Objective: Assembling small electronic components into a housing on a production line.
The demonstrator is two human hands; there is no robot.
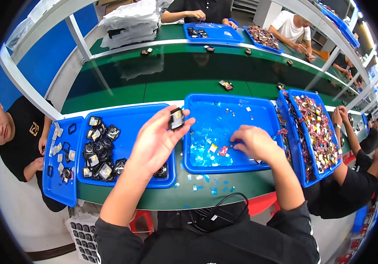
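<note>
My left hand point(157, 141) is raised, palm up, above the gap between two blue trays. Its fingers and thumb grip a small black-framed part point(176, 119) with a silvery rectangular face. Over the right-hand blue tray point(259, 102) my right hand point(254, 143) is lowered, thumb and fingers curled together; whatever they hold, if anything, is hidden. Scraps of clear blue film point(203, 143) lie in that tray, with a small red-and-white piece point(223, 151) beside the fingertips. The left-hand blue tray point(154, 115) holds a heap of similar black parts point(103, 149).
Stacked blue trays heaped with small red and yellow parts point(316, 132) stand at the right. A narrower blue tray point(59, 189) sits far left, near a seated co-worker point(26, 132). Beyond runs a green conveyor point(154, 88) carrying scattered parts, with more co-workers behind it. Film scraps dot the table edge.
</note>
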